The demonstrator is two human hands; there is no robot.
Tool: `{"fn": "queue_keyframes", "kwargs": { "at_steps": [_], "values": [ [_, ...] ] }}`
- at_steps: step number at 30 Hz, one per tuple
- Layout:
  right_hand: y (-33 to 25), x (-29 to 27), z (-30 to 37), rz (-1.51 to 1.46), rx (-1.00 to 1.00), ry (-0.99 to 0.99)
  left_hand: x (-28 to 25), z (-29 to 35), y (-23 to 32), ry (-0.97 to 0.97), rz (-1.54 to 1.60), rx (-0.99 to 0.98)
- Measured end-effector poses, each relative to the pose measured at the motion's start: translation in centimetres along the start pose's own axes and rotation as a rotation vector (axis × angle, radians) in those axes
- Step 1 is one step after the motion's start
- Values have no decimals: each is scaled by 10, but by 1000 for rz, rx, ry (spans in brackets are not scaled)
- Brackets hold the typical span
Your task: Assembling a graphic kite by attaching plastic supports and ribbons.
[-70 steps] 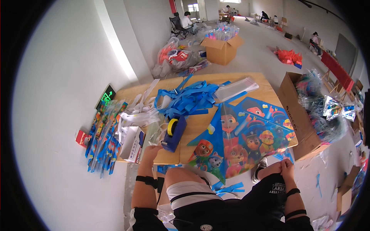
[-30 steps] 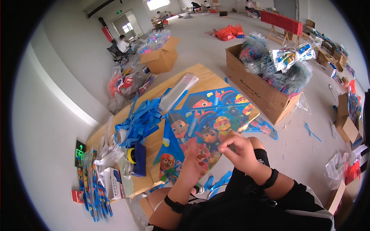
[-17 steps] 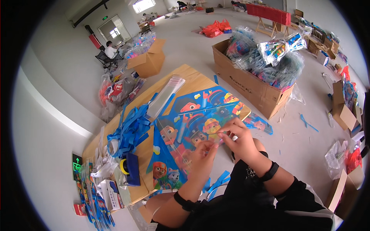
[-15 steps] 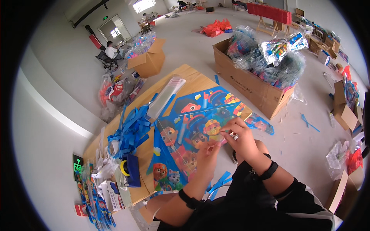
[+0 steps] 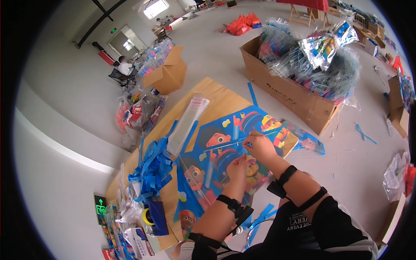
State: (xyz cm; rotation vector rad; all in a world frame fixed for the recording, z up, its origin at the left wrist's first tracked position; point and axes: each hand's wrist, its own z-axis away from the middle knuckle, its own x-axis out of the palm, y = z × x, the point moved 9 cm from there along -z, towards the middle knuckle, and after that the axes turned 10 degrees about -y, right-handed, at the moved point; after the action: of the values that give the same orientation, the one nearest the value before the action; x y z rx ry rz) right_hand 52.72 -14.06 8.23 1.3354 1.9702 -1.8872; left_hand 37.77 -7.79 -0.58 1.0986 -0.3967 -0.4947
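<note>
A blue sheet (image 5: 203,151) printed with cartoon figures, with glossy clear film over part of it, lies spread across the wooden table. A thin pale rod or seam (image 5: 225,146) crosses its upper part. Over the middle of the sheet, my left hand (image 5: 236,170) has thumb and fingertips pinched together. My right hand (image 5: 261,147) is just above and to the right, also pinching, close to the end of the thin pale line. Whatever sits between the fingertips of either hand is too small to make out.
Blue strips (image 5: 151,169) are heaped left of the sheet, beside a stack of clear sleeves (image 5: 188,123) and a blue tape dispenser (image 5: 157,216). A large carton (image 5: 290,93) of bagged goods stands beyond the table (image 5: 216,93). Someone sits (image 5: 125,67) at far left.
Both hands have moved from the sheet's near edge up over its middle, the right one further toward the pale line. The whole view has shifted slightly. Both hands stay pinched.
</note>
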Motion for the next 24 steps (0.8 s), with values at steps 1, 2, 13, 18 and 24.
{"fn": "queue_keyframes", "kwargs": {
  "at_steps": [1, 2, 13, 18, 24],
  "values": [
    [15, 8, -9, -8, 6, 4, 3, -8, 4, 0, -10, -3],
    [27, 13, -16, 86, -15, 15, 3, -14, 8, 38, -173, -24],
    [63, 50, -53, 65, -10, 61, -19, -76, 11, 212, -872, -83],
    [69, 53, -56, 106, 21, 73, -18, -72, 17, 302, -826, -52],
    [68, 55, -56, 94, 52, 89, -25, -82, 12, 275, -700, -132]
  ]
}}
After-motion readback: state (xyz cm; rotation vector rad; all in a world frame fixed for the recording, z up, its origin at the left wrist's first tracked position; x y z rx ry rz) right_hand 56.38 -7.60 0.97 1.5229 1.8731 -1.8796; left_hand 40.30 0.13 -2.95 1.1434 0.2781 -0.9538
